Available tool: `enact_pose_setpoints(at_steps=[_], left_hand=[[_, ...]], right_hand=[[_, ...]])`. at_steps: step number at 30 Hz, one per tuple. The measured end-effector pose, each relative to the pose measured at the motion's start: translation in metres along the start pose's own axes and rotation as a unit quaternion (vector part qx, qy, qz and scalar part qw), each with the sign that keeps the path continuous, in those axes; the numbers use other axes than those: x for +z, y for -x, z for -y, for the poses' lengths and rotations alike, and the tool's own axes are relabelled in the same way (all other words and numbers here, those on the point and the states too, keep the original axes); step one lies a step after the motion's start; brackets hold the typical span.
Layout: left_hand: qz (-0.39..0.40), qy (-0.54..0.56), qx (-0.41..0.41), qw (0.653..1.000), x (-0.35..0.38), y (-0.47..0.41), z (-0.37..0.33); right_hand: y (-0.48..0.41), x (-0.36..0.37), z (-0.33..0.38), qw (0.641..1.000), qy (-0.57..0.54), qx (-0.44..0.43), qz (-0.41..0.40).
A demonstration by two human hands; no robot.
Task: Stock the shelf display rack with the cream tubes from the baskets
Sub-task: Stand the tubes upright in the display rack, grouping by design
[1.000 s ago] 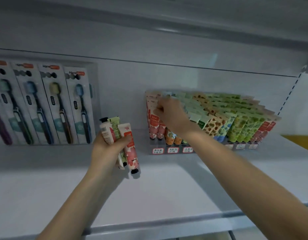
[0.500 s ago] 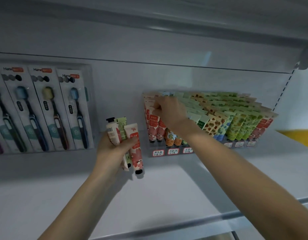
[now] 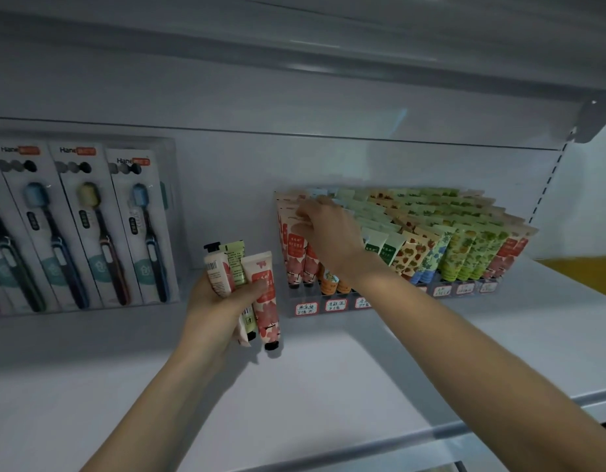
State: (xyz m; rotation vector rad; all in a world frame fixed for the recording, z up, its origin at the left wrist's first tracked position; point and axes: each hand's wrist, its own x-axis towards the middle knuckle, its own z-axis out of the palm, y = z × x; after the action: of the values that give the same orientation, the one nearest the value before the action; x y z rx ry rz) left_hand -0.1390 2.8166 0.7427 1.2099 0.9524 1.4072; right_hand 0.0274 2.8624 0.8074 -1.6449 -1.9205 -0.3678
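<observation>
on shelf, display rack (image 3: pixel 328 306) full of cream tubes (image 3: pixel 461 253)

1. Display rack (image 3: pixel 332 306): clear plastic, standing at the far side of the white shelf, right of centre; handwritten red-bordered price labels along its near front edge.
2. Cream tubes in the rack (image 3: pixel 465 253): packed in rows, caps down, crimped ends up and leaning away to the far side; pink floral at the left end, then orange, white-and-green, strawberry print, blue floral, green, red at the right end.
3. Loose cream tubes (image 3: pixel 264 294): a bunch of three or so held left of the rack, roughly upright; pink floral one cap down, cream one black cap up, green one behind.
</observation>
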Motion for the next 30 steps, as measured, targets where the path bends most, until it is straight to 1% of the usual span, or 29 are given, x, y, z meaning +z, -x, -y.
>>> enact_pose_setpoints(at_steps=[2,4,5,7,10,11,13,18,22,24,28,30], left_hand=[[0.002,0.015,0.001,1.000,0.001,0.001,-0.004],[0.008,0.034,0.004,0.999,0.002,0.001,-0.009],[0.013,0.040,0.006,0.999,0.002,0.001,-0.012],[0.024,0.033,0.015,0.999,0.001,0.001,-0.017],[0.043,-0.001,0.033,0.998,0.001,0.002,-0.022],[0.049,-0.012,0.039,0.998,0.003,0.002,-0.023],[0.058,-0.018,0.048,0.997,0.008,0.004,-0.024],[0.067,-0.010,0.040,0.997,0.011,0.009,-0.021],[0.088,-0.012,0.026,0.996,0.006,0.015,-0.013],[0.088,-0.017,0.023,0.996,0.004,0.015,-0.008],[0.092,-0.042,0.019,0.995,0.005,0.015,-0.007],[0.071,-0.053,0.013,0.996,0.005,0.012,-0.006]], right_hand=[[0.002,-0.005,0.003,0.998,-0.045,0.002,-0.040],[0.007,-0.013,0.007,0.986,-0.141,-0.011,-0.088],[0.011,-0.019,0.009,0.976,-0.202,-0.010,-0.083],[0.022,-0.031,0.012,0.956,-0.294,0.013,-0.019],[0.037,-0.040,0.015,0.928,-0.355,0.032,0.111],[0.040,-0.041,0.016,0.917,-0.376,0.033,0.131],[0.044,-0.039,0.017,0.901,-0.411,0.040,0.132],[0.048,-0.042,0.013,0.891,-0.433,0.072,0.113],[0.046,-0.046,0.006,0.871,-0.470,0.123,0.073],[0.045,-0.047,0.004,0.860,-0.485,0.143,0.072],[0.044,-0.050,0.001,0.869,-0.459,0.142,0.117],[0.043,-0.053,-0.001,0.882,-0.437,0.132,0.115]])
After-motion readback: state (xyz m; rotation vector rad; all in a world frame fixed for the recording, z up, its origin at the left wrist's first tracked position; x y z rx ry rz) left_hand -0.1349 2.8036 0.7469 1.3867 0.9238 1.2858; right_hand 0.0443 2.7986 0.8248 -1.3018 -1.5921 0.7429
